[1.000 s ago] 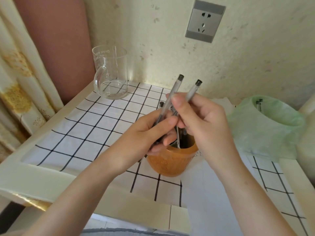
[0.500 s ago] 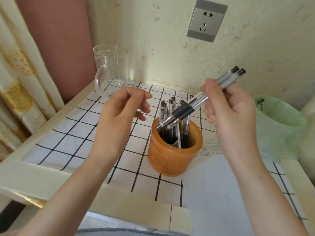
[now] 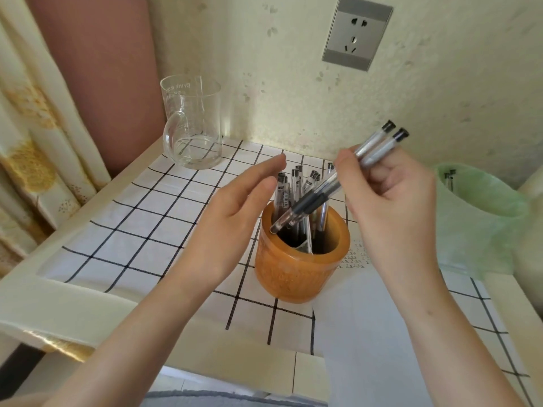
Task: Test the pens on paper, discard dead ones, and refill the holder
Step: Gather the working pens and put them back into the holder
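An orange round pen holder (image 3: pixel 296 274) stands on the checked cloth, with several clear black-capped pens (image 3: pixel 295 186) upright inside. My right hand (image 3: pixel 388 207) grips two pens (image 3: pixel 323 192) held slanted, tips down-left over the holder's mouth, ends up-right. My left hand (image 3: pixel 232 218) hovers empty with fingers apart just left of the holder, not touching it. A white sheet of paper (image 3: pixel 361 333) with small marks lies right of and in front of the holder.
A clear glass mug (image 3: pixel 192 124) stands at the back left. A bin lined with a green bag (image 3: pixel 482 230), pens inside, sits at the right. The wall with a socket (image 3: pixel 357 32) is close behind. A curtain (image 3: pixel 35 142) hangs at the left.
My right hand lifted two pens out of the holder and tilted them. My left hand let go, drew back leftward, then moved in closer to the holder with fingers straighter.
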A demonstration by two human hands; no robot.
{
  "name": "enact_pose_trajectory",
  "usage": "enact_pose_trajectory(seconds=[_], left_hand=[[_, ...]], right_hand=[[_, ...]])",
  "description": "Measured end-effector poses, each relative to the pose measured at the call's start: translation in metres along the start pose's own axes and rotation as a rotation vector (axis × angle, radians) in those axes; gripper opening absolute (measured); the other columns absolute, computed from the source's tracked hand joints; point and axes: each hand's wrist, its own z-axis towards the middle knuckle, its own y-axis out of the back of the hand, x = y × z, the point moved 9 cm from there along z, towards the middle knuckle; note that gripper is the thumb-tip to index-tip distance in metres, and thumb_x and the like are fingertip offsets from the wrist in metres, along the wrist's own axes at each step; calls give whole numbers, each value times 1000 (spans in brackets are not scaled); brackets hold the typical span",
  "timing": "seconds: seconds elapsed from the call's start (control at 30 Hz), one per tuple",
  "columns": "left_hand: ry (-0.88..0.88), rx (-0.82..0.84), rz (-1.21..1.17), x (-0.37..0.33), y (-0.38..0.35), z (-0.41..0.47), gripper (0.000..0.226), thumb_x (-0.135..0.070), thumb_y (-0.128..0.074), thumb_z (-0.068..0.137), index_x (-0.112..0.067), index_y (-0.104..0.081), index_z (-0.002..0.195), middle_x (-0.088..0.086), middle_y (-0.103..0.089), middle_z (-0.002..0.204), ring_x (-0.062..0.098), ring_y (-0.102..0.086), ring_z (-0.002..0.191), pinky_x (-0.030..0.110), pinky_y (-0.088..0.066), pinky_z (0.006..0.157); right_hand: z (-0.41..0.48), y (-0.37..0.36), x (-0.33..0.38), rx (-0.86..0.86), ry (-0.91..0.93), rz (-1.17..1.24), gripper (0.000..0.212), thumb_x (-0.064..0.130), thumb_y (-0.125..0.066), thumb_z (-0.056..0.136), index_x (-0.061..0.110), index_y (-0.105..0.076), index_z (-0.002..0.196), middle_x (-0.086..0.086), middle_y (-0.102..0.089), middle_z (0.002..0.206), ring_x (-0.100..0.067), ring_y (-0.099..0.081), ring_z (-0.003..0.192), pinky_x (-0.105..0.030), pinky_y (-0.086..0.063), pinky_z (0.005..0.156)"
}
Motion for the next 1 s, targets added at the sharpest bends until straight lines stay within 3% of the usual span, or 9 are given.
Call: enact_pose_trajectory(seconds=[0.2, 0.4, 0.53, 0.63, 0.7, 0.77, 0.83, 0.87, 1.0], left_hand=[[16, 35, 0, 6, -5, 1, 39, -18, -40, 97, -28, -46, 134, -19, -52, 132, -12, -43, 120, 14, -33, 105], [39, 66, -58, 6, -11, -2, 43, -17, -40, 97, -30, -40, 138, -19, -47, 136, -15, -39, 122, 5, -29, 101], [33, 42, -86, 1, -12, -8, 42, -28, -39, 97, -36, -37, 138, -28, -45, 132, -21, -35, 119, -1, -26, 98], [17, 67, -159, 0, -14, -4, 39, -43, -41, 93, -43, -43, 132, -30, -46, 131, -18, -35, 123, 2, -27, 101], [145, 151, -208, 45, -16, 3, 39, -69, -55, 73, -54, -58, 108, -31, -56, 119, -4, -40, 127, 18, -32, 107], [249, 48, -205, 129, 12, 37, 51, -80, -65, 49, -51, -68, 91, -25, -65, 103, 10, -48, 125, 35, -35, 108], [156, 21, -93, 118, 15, 33, 45, -63, -57, 77, -37, -65, 112, -19, -61, 112, 15, -45, 127, 34, -32, 109], [72, 62, -10, 74, 2, 12, 40, -43, -47, 93, -26, -54, 129, -17, -55, 120, 12, -42, 130, 26, -30, 109], [-116, 128, 24, -15, -26, -14, 43, -12, -36, 100, -27, -36, 140, -12, -54, 131, 2, -49, 120, 30, -37, 106]], right_hand=[[2, 6, 2, -42, 30, -28, 20, 20, -62, 90, 7, -60, 75, 0, -48, 47, -5, -39, 39, -14, -31, 45], [-12, -35, -16, 224, -75, -204, 15, 23, -65, 87, 11, -61, 80, 1, -51, 44, -9, -45, 38, -13, -35, 49], [-14, -49, -23, 355, -124, -285, 20, 31, -69, 83, 23, -52, 77, 6, -43, 43, -6, -42, 39, -14, -36, 48], [-11, -39, -21, 315, -123, -286, 36, 46, -73, 72, 22, -57, 93, 8, -41, 47, -8, -42, 44, -18, -36, 46], [-8, -29, -2, 210, 16, -284, 45, 44, -71, 77, 23, -54, 113, 8, -48, 62, -9, -48, 56, -17, -41, 56], [-8, -30, 12, 204, 155, -215, 55, 29, -65, 88, 18, -42, 137, 2, -58, 103, -5, -56, 91, -18, -45, 83], [-12, -41, 17, 299, 273, -251, 60, 15, -54, 96, 12, -24, 148, -5, -34, 150, -12, -32, 138, -28, -28, 112], [-14, -48, 18, 352, 315, -293, 60, 10, -49, 98, 12, -18, 149, -5, -20, 157, -12, -17, 145, -30, -19, 117], [-21, -61, 13, 410, 365, -348, 47, 6, -42, 99, 9, -32, 145, 0, -25, 156, -7, -24, 142, -23, -17, 115]])
